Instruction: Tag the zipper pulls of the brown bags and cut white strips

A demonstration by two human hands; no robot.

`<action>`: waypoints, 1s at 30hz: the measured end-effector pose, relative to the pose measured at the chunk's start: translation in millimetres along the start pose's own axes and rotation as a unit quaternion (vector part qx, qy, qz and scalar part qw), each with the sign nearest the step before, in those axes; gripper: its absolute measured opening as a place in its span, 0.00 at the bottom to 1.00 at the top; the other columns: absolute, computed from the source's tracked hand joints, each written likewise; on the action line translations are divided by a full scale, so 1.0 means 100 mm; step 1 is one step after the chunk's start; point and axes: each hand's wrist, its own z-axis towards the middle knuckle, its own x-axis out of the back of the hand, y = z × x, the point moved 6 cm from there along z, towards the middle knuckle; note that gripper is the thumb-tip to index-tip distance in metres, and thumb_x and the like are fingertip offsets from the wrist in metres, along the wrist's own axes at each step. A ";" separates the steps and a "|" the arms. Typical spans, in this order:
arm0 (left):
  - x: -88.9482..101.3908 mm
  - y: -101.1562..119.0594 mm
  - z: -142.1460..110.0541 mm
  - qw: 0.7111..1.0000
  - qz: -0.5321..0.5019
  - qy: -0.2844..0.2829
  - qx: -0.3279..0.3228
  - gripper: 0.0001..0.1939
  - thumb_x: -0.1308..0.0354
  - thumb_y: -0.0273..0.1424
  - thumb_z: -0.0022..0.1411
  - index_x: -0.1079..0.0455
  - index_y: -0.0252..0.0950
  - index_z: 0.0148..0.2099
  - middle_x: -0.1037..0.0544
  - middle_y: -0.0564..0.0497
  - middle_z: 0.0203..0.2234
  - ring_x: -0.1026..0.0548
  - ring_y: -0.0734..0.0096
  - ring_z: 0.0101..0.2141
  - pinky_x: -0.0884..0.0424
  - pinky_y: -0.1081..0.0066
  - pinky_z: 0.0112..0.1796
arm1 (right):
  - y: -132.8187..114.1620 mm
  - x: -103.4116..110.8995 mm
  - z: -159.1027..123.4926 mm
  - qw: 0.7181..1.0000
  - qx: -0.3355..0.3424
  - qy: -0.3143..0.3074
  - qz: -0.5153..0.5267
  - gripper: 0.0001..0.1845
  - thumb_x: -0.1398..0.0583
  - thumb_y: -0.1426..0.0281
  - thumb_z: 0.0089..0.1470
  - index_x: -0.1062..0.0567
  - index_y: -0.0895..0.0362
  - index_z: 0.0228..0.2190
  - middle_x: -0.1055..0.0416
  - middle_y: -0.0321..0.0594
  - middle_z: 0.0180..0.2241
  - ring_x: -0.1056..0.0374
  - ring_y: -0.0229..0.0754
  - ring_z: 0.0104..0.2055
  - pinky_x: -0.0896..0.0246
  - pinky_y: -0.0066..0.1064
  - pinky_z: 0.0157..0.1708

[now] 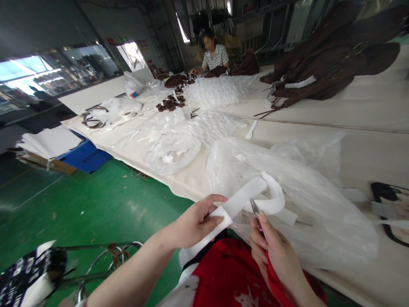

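My left hand (204,219) is closed on a wide white strip (244,198), pinching it between thumb and fingers near a folded end. Beyond the hand the strip runs forward and curls into a loop over the clear plastic sheeting on the table. My right hand (271,245) is wrapped round a pair of small scissors (254,207). Their metal tips point up and forward, close beside the strip; whether they touch it I cannot tell. The fingers hide the handles, and a red band (273,277) hangs below that hand.
Clear plastic bags (287,183) cover much of the long cream table (367,157). A bag with white scraps (172,155), a white spatula-like piece (251,129) and dark brown bags (332,55) lie farther off. Across the table sits a person (215,55). A blue crate (86,155) stands at left.
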 end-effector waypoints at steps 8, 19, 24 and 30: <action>0.08 -0.05 -0.06 0.998 -0.052 0.036 -0.006 0.18 0.47 0.41 0.67 0.47 0.38 0.53 0.30 0.54 0.30 0.34 0.80 0.24 0.39 0.78 0.25 | 0.26 -0.07 -0.08 0.989 -0.033 -0.131 -0.054 0.29 0.45 0.41 0.51 0.32 0.56 0.27 0.52 0.22 0.13 0.55 0.28 0.09 0.55 0.21 0.08; 0.10 -0.16 -0.05 0.981 -0.194 0.016 0.022 0.17 0.42 0.39 0.64 0.44 0.36 0.45 0.23 0.46 0.34 0.31 0.82 0.20 0.39 0.80 0.21 | 0.22 -0.24 -0.11 0.984 -0.026 -0.173 -0.033 0.29 0.46 0.42 0.53 0.33 0.57 0.26 0.51 0.22 0.14 0.56 0.26 0.10 0.60 0.20 0.09; 0.09 -0.18 -0.04 0.976 -0.215 0.004 0.025 0.15 0.41 0.37 0.64 0.43 0.35 0.44 0.23 0.47 0.34 0.31 0.82 0.20 0.38 0.81 0.20 | 0.25 -0.25 -0.10 0.983 -0.005 -0.180 -0.032 0.29 0.46 0.43 0.54 0.32 0.57 0.26 0.50 0.22 0.13 0.56 0.26 0.09 0.61 0.20 0.09; 0.02 -0.17 -0.03 0.986 -0.165 -0.025 0.029 0.14 0.43 0.38 0.65 0.41 0.34 0.45 0.23 0.45 0.36 0.31 0.82 0.21 0.39 0.81 0.21 | 0.21 -0.28 -0.11 0.984 0.000 -0.170 -0.052 0.29 0.45 0.42 0.53 0.31 0.57 0.26 0.51 0.22 0.13 0.57 0.26 0.10 0.63 0.21 0.10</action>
